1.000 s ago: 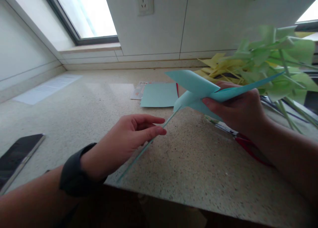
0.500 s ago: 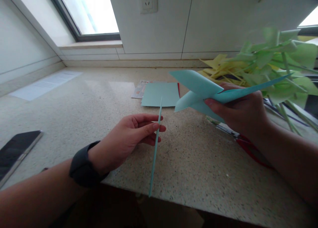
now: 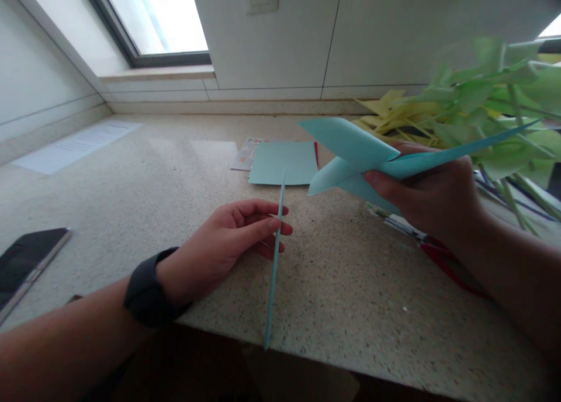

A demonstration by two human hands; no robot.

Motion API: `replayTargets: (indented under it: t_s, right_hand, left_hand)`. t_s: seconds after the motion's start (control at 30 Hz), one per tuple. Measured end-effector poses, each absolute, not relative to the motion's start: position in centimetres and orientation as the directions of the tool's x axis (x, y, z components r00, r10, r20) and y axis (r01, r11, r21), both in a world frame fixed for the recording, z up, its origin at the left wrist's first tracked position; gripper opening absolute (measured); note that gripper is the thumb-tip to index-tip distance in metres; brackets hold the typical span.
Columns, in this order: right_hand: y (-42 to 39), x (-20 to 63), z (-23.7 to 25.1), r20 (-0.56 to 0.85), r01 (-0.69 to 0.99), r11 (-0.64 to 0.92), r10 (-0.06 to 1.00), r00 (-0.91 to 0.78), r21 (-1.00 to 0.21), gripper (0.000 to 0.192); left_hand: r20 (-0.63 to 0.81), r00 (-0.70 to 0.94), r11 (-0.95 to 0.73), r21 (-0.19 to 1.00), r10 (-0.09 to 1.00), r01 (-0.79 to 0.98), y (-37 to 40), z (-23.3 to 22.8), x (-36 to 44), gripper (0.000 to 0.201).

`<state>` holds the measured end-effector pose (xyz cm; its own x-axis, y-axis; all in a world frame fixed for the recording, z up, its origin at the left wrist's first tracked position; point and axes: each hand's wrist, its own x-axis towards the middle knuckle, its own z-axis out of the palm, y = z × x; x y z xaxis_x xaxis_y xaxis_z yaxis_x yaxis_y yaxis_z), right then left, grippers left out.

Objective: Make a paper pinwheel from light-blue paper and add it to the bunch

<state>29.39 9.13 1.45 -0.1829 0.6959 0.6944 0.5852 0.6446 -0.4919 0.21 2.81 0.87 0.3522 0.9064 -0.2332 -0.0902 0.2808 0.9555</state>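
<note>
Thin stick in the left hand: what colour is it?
Light blue, matching the folded paper; the stick shows clearly in the head view, pinched by the left hand.

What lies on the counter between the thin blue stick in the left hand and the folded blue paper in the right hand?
In the head view, only bare speckled counter separates stick from folded paper; a flat blue sheet lies farther back.

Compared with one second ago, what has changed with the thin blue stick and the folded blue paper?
The left hand turned the thin blue stick from a slant, with its tip near the folded blue paper, to nearly upright, apart from the paper. It keeps the stick pinched. The right hand still holds the folded paper in the same place. The flat blue sheet, scissors and phone have not moved.
</note>
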Motion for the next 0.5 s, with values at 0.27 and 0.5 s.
replayTargets:
  t_s: [0.27, 0.5]
  right_hand:
    - [9.1, 28.9, 1.5, 0.685, 0.563, 0.652, 0.702, -0.195, -0.508, 0.025]
    - [8.6, 28.7, 1.9, 0.661, 0.528, 0.655, 0.719, -0.215, -0.540, 0.026]
  left_hand:
    - [-0.196, 0.413, 0.264, 0.958, 0.889, -0.114, 2.8, 0.6, 0.1, 0.017]
    - [-0.193, 0.340, 0.226, 0.972, 0.920, -0.061, 2.3, 1.6, 0.5, 0.018]
